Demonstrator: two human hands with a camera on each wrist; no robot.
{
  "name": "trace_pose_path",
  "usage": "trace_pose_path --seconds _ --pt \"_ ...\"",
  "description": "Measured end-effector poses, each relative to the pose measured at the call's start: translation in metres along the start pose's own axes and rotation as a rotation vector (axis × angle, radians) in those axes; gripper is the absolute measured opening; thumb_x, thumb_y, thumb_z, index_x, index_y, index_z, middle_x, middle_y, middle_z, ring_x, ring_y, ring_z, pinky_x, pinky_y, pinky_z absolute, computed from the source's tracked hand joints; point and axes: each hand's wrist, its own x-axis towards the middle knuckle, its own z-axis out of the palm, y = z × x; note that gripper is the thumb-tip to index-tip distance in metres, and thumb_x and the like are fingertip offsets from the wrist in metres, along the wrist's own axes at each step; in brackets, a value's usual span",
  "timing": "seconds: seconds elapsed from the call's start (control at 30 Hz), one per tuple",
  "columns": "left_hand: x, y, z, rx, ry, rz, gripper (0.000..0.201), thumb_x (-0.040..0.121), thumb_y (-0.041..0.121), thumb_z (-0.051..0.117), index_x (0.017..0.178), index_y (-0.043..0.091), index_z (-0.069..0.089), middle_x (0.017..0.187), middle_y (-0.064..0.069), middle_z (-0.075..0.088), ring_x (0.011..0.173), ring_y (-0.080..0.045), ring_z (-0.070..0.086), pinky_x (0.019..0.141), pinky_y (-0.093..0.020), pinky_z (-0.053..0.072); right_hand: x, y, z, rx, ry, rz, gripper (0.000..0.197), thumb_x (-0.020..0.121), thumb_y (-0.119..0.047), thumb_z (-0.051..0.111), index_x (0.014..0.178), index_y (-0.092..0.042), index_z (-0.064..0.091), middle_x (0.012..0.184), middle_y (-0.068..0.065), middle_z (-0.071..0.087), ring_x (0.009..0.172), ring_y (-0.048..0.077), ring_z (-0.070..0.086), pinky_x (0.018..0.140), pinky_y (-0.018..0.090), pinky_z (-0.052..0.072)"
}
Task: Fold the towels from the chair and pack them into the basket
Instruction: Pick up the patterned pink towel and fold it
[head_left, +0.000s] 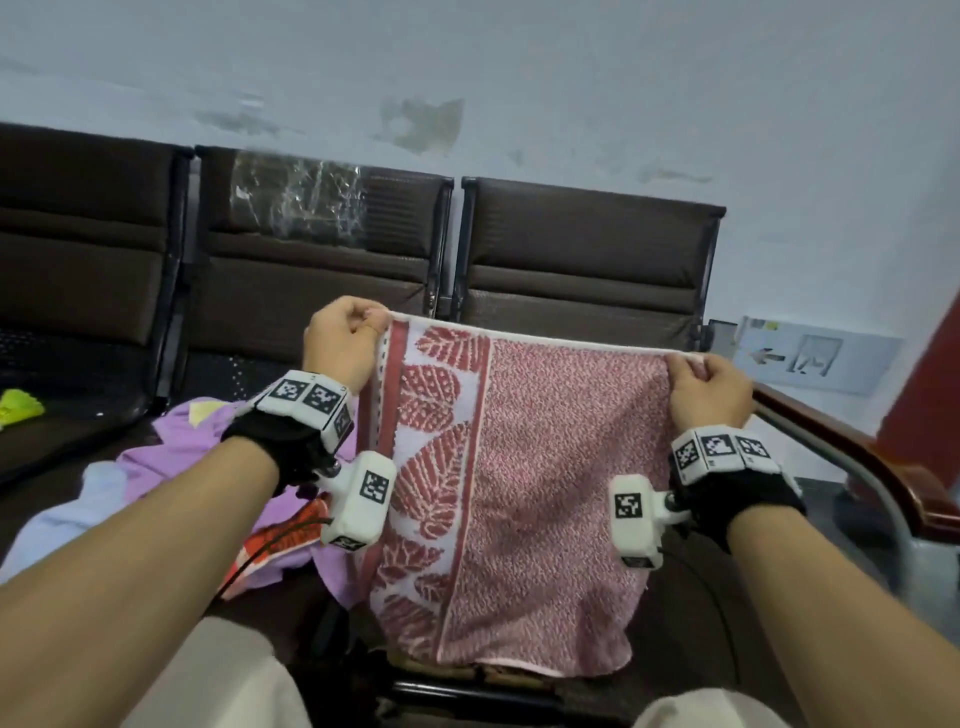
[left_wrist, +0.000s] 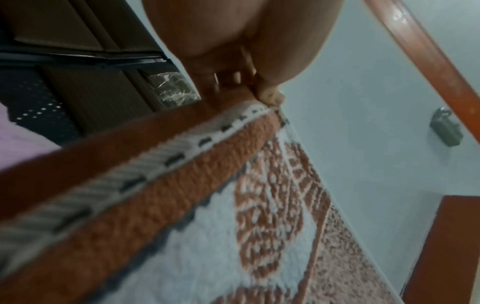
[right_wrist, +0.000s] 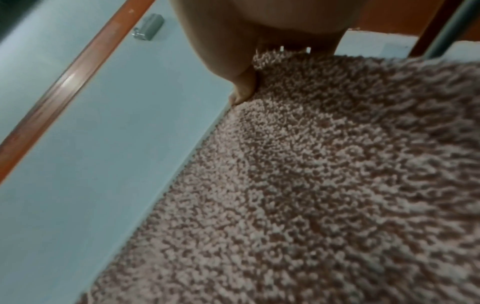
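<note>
The left hand (head_left: 340, 338) and right hand (head_left: 709, 387) each pinch a top corner of the red towel (head_left: 519, 493), which hangs stretched between the two grips above the chair (head_left: 587, 249). Left of the left grip lies a purple cloth (head_left: 171, 447). No writing is legible.

Red-and-white towel (head_left: 519, 467) (leaf-patterned border) hangs spread upright, top corners pinched.

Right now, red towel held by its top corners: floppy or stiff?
Likely floppy: the red towel hangs limp between the left hand and right hand, its bottom edge curling. The looped pile probably grips well, so slipping seems unlikely.
</note>
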Motion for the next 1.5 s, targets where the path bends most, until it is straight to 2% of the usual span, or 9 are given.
trace_pose_path --seconds 0.27,0.47,0.63,0.8,0.87,1.03,1.17,1.33,1.5 --pt "-0.019 -0.073 0.036 -0.006 -0.192 -0.147 0.007 0.089 0.024 0.061 0.090 0.018 0.065 0.088 0.000 0.068 0.089 -0.017 0.063 0.079 -0.028 0.051 -0.035 0.075 0.044 -0.093 -0.197 0.331 0.024 0.082 -0.026 0.066 0.093 -0.005 0.072 0.095 0.019 0.068 0.095 0.037 0.060 0.083 0.034 0.044" --pt "-0.022 -0.086 0.062 -0.037 -0.236 -0.192 0.006 0.086 0.028 0.065 0.085 0.022 0.068 0.085 0.008 0.069 0.086 -0.008 0.065 0.076 -0.020 0.050 -0.031 0.077 0.068 0.079 -0.358 0.364 0.011 0.079 -0.013 0.066 0.088 -0.012 0.073 0.092 0.009 0.071 0.092 0.025 0.064 0.087 0.034 0.050" --pt "-0.018 -0.085 0.066 -0.194 -0.184 -0.289 0.012 0.083 0.017 0.068 0.092 0.024 0.071 0.089 -0.005 0.073 0.090 -0.024 0.069 0.087 -0.038 0.055 -0.043 0.057 0.070 0.476 -0.610 0.353 0.018 0.080 -0.003 0.062 0.077 -0.012 0.077 0.086 0.005 0.075 0.083 0.014 0.068 0.074 0.026 0.051" --pt "-0.021 -0.082 0.072 -0.273 -0.218 -0.289 0.006 0.083 0.019 0.070 0.087 0.020 0.075 0.084 -0.004 0.074 0.083 -0.018 0.071 0.079 -0.033 0.058 -0.057 0.044 0.070 0.825 -1.060 0.424 0.019 0.081 -0.004 0.059 0.091 -0.008 0.075 0.087 0.006 0.073 0.079 0.016 0.069 0.066 0.020 0.054" --pt "-0.023 -0.083 0.075 -0.275 -0.266 -0.307 0.010 0.087 0.021 0.065 0.090 0.018 0.074 0.083 -0.003 0.074 0.076 -0.015 0.070 0.071 -0.029 0.058 -0.066 0.044 0.073 0.761 -1.158 0.360 0.021 0.083 0.001 0.058 0.090 -0.010 0.075 0.089 0.008 0.073 0.083 0.016 0.070 0.069 0.021 0.055" --pt "-0.039 -0.086 0.082 -0.159 -0.504 -0.298 0.019 0.097 0.017 0.048 0.104 0.013 0.066 0.092 -0.009 0.068 0.076 -0.019 0.066 0.068 -0.032 0.058 -0.081 0.049 0.077 -0.027 -0.911 -0.213 0.010 0.089 -0.015 0.064 0.083 -0.014 0.073 0.074 0.000 0.071 0.069 0.009 0.064 0.070 0.031 0.053" --pt "-0.048 -0.085 0.080 -0.044 -0.590 -0.198 0.021 0.094 0.024 0.054 0.113 0.021 0.062 0.094 -0.013 0.071 0.092 -0.029 0.068 0.087 -0.048 0.054 -0.088 0.022 0.072 0.049 -0.597 -0.568 0.019 0.085 -0.031 0.062 0.068 -0.022 0.062 0.067 -0.009 0.058 0.064 0.004 0.054 0.062 0.015 0.038" --pt "-0.051 -0.080 0.076 -0.005 -0.616 -0.142 0.011 0.091 0.027 0.060 0.096 0.032 0.068 0.071 0.013 0.069 0.080 -0.010 0.066 0.078 -0.033 0.055 -0.095 0.015 0.078 0.126 -0.747 -0.362 0.028 0.091 -0.030 0.056 0.066 -0.019 0.050 0.060 -0.011 0.050 0.058 -0.002 0.044 0.060 0.021 0.037" --pt "-0.054 -0.075 0.070 -0.127 -0.610 -0.219 0.012 0.088 0.019 0.064 0.096 0.025 0.071 0.092 -0.008 0.074 0.090 -0.025 0.070 0.082 -0.043 0.056 -0.098 0.013 0.080 0.228 -0.806 -0.329 0.026 0.085 -0.042 0.066 0.072 -0.020 0.064 0.066 -0.004 0.064 0.063 0.011 0.058 0.063 0.034 0.048"
